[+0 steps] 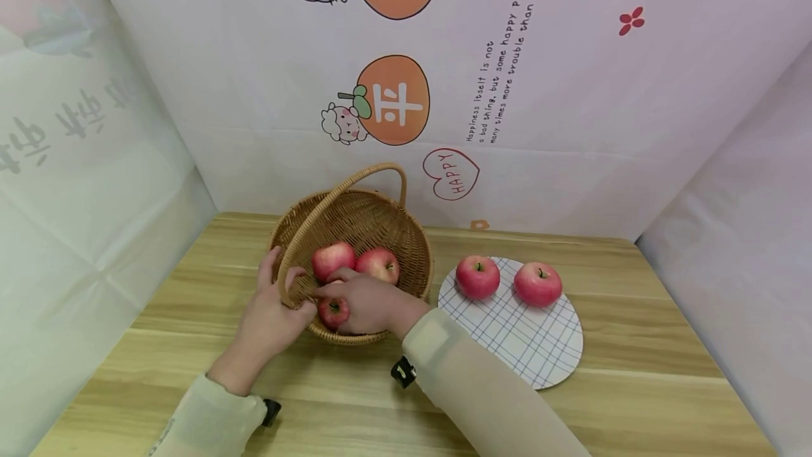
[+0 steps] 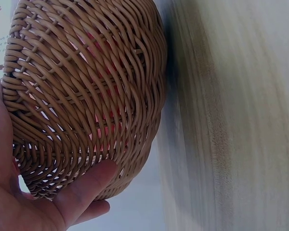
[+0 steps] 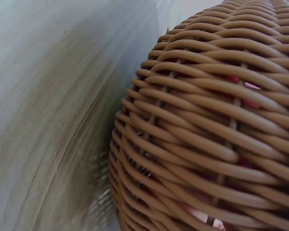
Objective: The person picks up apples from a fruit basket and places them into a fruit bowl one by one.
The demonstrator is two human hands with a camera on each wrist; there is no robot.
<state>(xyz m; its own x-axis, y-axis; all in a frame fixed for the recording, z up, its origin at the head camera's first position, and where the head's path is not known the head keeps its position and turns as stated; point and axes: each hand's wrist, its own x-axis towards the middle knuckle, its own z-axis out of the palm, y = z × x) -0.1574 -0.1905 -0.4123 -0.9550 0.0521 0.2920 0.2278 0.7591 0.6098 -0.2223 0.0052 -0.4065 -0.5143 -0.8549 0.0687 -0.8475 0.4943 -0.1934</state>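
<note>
A: Nearest to us, our right hand (image 1: 364,304) reaches over the near rim of the wicker basket (image 1: 380,221), its grip curled round the front apple (image 1: 333,312). That apple sits low against the near wall, directly under the fingers, so nothing lies between grip and fruit.

B: And our left hand (image 1: 274,312)?

A: It rests on the basket's left side, at the foot of the handle (image 1: 330,203), thumb up by the rim. In the left wrist view the fingers (image 2: 82,190) lie straight along the weave, pressing rather than clutching, so we call that grip relaxed.

B: So the right hand is plainly the nearer of the 2 to the fruit.

A: Yes. Just behind it, 2 more apples (image 1: 355,261) lie side by side in the basket, touching or nearly so.

B: Which way does the plate lie from there?

A: To our right, just beside the basket on the worktop (image 1: 634,386): the checked plate (image 1: 526,344), with 2 apples on its far edge (image 1: 507,281), a little apart. A round apple has no long axis to mind; we judge that the handle arching above is what the lift must clear.
</note>
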